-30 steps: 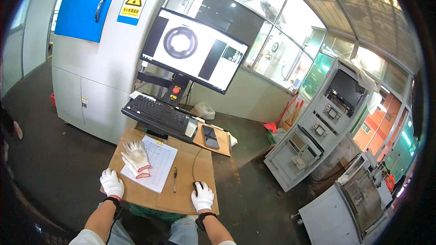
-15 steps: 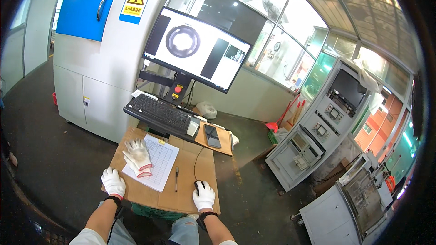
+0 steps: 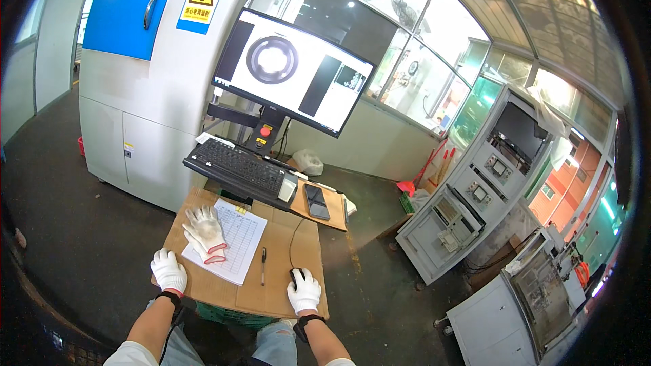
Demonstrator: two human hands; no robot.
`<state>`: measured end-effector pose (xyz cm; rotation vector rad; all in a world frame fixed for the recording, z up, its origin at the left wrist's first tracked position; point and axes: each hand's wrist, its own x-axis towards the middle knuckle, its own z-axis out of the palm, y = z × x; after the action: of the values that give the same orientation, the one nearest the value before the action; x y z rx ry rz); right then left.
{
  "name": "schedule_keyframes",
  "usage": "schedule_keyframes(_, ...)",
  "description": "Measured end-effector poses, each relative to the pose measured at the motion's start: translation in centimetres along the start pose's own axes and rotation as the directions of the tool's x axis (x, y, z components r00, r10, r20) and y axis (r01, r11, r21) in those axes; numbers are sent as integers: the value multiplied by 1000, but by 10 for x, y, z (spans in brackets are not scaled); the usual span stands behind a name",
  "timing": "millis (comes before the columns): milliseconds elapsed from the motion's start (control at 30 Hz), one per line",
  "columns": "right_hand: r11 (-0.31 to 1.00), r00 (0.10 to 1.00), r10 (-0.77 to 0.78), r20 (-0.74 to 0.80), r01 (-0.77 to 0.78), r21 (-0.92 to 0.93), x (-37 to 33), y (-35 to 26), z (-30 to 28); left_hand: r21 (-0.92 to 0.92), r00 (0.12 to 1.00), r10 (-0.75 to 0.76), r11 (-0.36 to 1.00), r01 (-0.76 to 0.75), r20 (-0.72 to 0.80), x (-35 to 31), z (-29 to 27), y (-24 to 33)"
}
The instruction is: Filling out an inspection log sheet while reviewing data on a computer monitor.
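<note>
My right hand [image 3: 304, 293], in a white knit glove, rests over a dark computer mouse [image 3: 296, 276] on a cardboard-covered table [image 3: 281, 247]. The mouse's cable runs up toward the keyboard shelf. At the table's left edge lies my left hand [image 3: 168, 272], also gloved, holding nothing, its fingers resting on the cardboard. Between the hands are a printed form [image 3: 243, 238] with a clip at its top, a pair of used white gloves [image 3: 205, 232] on its left part, and a black pen [image 3: 264, 266] to its right. A monitor [image 3: 291, 71] beyond shows a grey ring-shaped picture.
A black keyboard [image 3: 234, 166] sits on a shelf under the monitor, and a phone [image 3: 317, 202] lies right of it. Below the monitor is a red button [image 3: 265, 131]. A large white cabinet [image 3: 152, 122] with a blue door stands left; a grey instrument rack [image 3: 461, 196] stands right.
</note>
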<state>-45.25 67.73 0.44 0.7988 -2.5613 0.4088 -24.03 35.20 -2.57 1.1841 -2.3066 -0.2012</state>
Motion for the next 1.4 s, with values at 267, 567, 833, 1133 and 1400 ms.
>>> schedule_keyframes(267, 1000, 1000, -12, -5, 12, -12, 0, -1, -3, 5, 999, 19, 1000, -19, -46, 0, 6, -2)
schedule_keyframes(567, 1000, 1000, 6, 7, -7, 17, 1, -3, -4, 22, 1000, -10, 1000, 10, -17, 0, 8, -2)
schedule_keyframes(833, 1000, 1000, 25, 14, -25, 7, 0, 2, 2, -10, 1000, -19, 1000, 19, -21, 1, 13, -4)
schedule_keyframes(1133, 998, 998, 51, 27, -50, -29, -3, -1, -3, 8, 1000, -18, 1000, 18, -4, -1, 10, -6)
schedule_keyframes(1400, 997, 998, 53, 36, -54, 48, -1, 3, 5, 14, 1000, -21, 1000, 21, -10, 2, 11, -4)
